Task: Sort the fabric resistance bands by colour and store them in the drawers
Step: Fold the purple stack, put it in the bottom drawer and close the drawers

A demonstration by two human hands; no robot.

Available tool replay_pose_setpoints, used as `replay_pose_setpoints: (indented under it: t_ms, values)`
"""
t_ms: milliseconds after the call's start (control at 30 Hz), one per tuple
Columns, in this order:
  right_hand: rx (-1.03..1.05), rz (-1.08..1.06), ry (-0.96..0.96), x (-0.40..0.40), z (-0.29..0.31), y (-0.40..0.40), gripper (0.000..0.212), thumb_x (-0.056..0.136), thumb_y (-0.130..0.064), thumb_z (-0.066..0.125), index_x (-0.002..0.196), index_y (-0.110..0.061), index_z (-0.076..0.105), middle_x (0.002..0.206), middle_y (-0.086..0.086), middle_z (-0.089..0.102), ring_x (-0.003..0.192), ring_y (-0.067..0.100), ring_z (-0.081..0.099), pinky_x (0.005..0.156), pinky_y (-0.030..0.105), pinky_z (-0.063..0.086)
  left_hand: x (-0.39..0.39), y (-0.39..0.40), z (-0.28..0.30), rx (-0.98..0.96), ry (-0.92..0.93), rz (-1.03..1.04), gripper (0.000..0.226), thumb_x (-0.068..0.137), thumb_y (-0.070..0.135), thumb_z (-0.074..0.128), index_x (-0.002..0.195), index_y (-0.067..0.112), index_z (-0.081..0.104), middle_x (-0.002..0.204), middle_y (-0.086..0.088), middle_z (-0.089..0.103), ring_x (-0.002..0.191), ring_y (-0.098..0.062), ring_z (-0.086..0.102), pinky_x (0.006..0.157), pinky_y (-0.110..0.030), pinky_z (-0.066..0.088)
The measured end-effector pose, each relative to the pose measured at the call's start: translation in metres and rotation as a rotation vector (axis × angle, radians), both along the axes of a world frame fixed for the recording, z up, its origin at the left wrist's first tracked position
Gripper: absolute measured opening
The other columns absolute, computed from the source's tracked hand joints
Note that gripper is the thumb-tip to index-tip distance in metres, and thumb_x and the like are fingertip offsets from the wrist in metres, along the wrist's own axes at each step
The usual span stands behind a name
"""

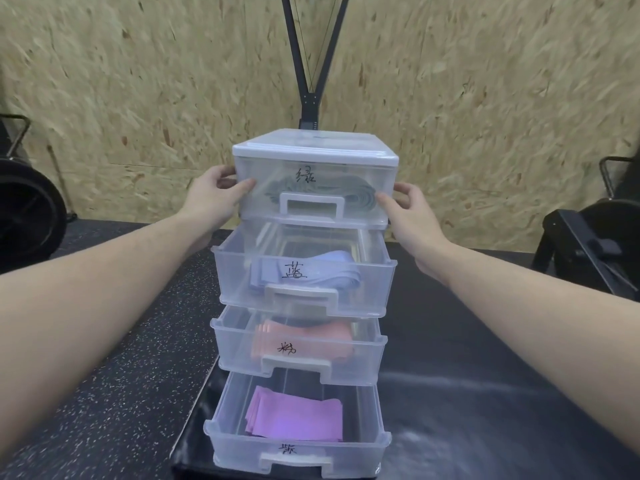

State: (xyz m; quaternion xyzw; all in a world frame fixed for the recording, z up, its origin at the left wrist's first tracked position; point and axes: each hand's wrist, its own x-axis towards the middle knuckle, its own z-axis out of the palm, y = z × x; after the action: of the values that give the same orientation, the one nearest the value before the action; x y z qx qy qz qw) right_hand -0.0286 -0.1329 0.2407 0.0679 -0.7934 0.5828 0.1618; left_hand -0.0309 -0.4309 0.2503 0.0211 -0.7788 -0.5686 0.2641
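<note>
Chipboard wall [138, 81] behind; black speckled floor [104, 393]; black Y-shaped stand [309, 109] at wall

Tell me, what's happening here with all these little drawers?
A person is sorting fabric bands by colour into a clear plastic drawer unit. Both hands, the left hand and right hand, are on the sides of the top drawer, which holds green bands and looks nearly closed. The three lower drawers stand pulled out, holding blue bands, pink bands and purple bands.
</note>
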Motion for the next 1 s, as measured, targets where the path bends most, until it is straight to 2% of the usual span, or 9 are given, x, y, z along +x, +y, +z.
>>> replay_pose_setpoints:
  t_ms: [67,133,233,367,467,567,733,900,1000]
  values:
    - [-0.019,0.037,-0.036,0.006,0.0,0.001,0.059,0.095,-0.055,0.056,0.145,-0.028,0.04,0.134,-0.009,0.058,0.112,0.008,0.06,0.087,0.029,0.049,0.009,-0.002,-0.001,-0.037,-0.035,-0.022,0.05,0.097,0.033,0.064,0.142,0.016,0.049,0.128,-0.001,0.062,0.113,-0.017,0.061,0.087,-0.031,0.046]
    - [-0.038,0.073,-0.05,0.014,-0.004,0.003,0.067,0.091,-0.061,0.057,0.148,-0.031,0.036,0.142,-0.006,0.053,0.123,0.012,0.057,0.104,0.04,0.047,0.023,-0.001,-0.004,-0.064,-0.065,-0.044,0.057,0.096,0.041,0.062,0.145,0.017,0.045,0.137,-0.001,0.058,0.12,-0.017,0.059,0.092,-0.033,0.047]
    - [0.011,0.134,-0.027,0.035,-0.014,0.007,0.076,0.086,-0.064,0.064,0.149,-0.036,0.032,0.149,-0.005,0.046,0.134,0.011,0.048,0.111,0.045,0.041,0.052,0.002,-0.015,-0.106,-0.061,-0.058,0.07,0.094,0.045,0.064,0.151,0.018,0.035,0.151,-0.004,0.045,0.131,-0.014,0.048,0.102,-0.033,0.042]
    - [0.078,0.209,0.0,0.062,-0.026,0.011,0.089,0.08,-0.056,0.076,0.152,-0.038,0.025,0.158,-0.007,0.035,0.135,0.012,0.044,0.107,0.032,0.037,0.087,0.004,-0.03,-0.171,-0.096,-0.106,0.085,0.086,0.045,0.073,0.155,0.023,0.028,0.157,-0.007,0.036,0.131,-0.013,0.043,0.101,-0.03,0.038]
    - [0.174,0.258,-0.022,0.073,-0.033,0.015,0.098,0.075,-0.051,0.083,0.15,-0.046,0.021,0.163,-0.011,0.024,0.136,0.018,0.044,0.11,0.036,0.039,0.104,0.001,-0.04,-0.228,-0.142,-0.121,0.096,0.078,0.041,0.082,0.155,0.03,0.024,0.16,-0.007,0.031,0.14,-0.02,0.039,0.106,-0.035,0.039]
    - [0.236,0.265,-0.036,0.08,-0.039,0.017,0.108,0.065,-0.058,0.085,0.15,-0.048,0.018,0.163,-0.017,0.02,0.132,0.019,0.05,0.111,0.043,0.043,0.112,-0.001,-0.048,-0.265,-0.17,-0.113,0.099,0.08,0.037,0.082,0.156,0.031,0.019,0.16,-0.007,0.03,0.139,-0.022,0.043,0.1,-0.033,0.042]
    - [0.227,0.144,-0.035,0.077,-0.04,0.018,0.1,0.08,-0.042,0.081,0.155,-0.035,0.016,0.163,-0.008,0.023,0.138,0.019,0.043,0.112,0.04,0.04,0.108,0.001,-0.047,-0.26,-0.152,-0.06,0.086,0.087,0.033,0.076,0.155,0.031,0.023,0.158,-0.007,0.035,0.134,-0.024,0.049,0.106,-0.042,0.045]
    - [0.182,0.127,-0.063,0.063,-0.041,0.021,0.097,0.081,-0.044,0.08,0.155,-0.038,0.017,0.161,-0.003,0.028,0.135,0.019,0.047,0.105,0.031,0.041,0.091,0.004,-0.046,-0.259,-0.138,-0.039,0.084,0.089,0.031,0.074,0.155,0.03,0.024,0.157,-0.008,0.037,0.132,-0.024,0.05,0.106,-0.041,0.045]
    - [0.174,0.108,-0.101,0.051,-0.043,0.021,0.094,0.083,-0.047,0.077,0.157,-0.034,0.019,0.162,-0.003,0.03,0.144,0.016,0.036,0.108,0.031,0.038,0.076,0.006,-0.048,-0.232,-0.147,-0.039,0.086,0.089,0.032,0.074,0.157,0.028,0.021,0.159,-0.008,0.033,0.137,-0.024,0.046,0.107,-0.038,0.043]
